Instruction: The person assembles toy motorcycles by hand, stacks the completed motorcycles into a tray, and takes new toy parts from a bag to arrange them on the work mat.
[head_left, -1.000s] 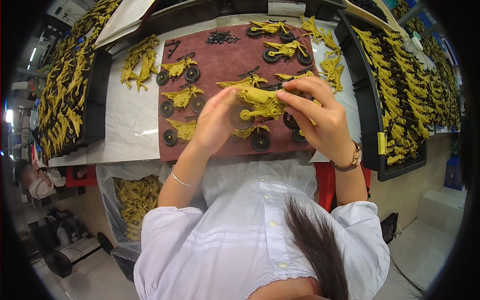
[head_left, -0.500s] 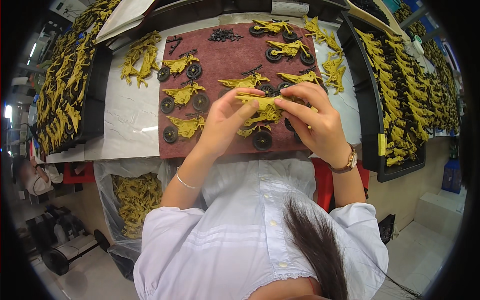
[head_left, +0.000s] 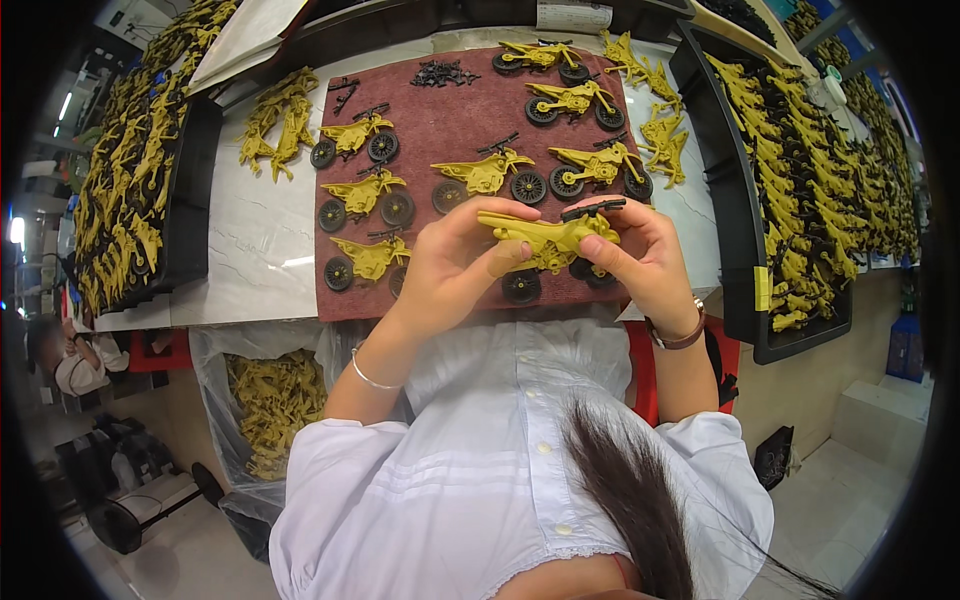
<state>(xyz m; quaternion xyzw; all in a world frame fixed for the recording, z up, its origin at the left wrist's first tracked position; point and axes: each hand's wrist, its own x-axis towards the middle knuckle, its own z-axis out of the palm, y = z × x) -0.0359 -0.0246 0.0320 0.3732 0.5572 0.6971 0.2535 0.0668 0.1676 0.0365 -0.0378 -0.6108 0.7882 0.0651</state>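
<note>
The left hand point(head_left: 455, 262) and right hand point(head_left: 645, 258) are both gripping a yellow toy motorbike point(head_left: 548, 236), holding it just above the near edge of the dark red mat point(head_left: 440, 110), where finished motorbikes point(head_left: 365, 190) are lying.

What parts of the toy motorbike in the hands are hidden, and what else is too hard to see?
Head view only:
- Yellow toy motorbike: its middle and lower side are covered by the left hand and right hand.
- Wheel beneath: partly behind the thumbs.
- Small black parts: too tiny to tell apart.
- Right tray: far end cut off by the rim.
</note>
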